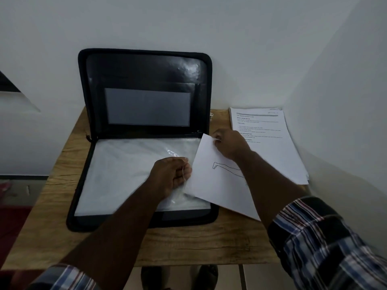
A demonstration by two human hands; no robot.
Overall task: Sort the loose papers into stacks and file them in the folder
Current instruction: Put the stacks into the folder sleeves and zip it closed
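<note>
Left hand point(170, 176): pinching clear sleeve point(134, 170) edge open, for loading. Right hand point(229, 143): pinching drawing sheet point(217, 181) (top corner), angled toward folder point(144, 80).

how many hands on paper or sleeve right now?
2. The left hand pinches the clear sleeve in the open folder; the right hand holds a sheet with a line drawing, beside the stack.
</note>
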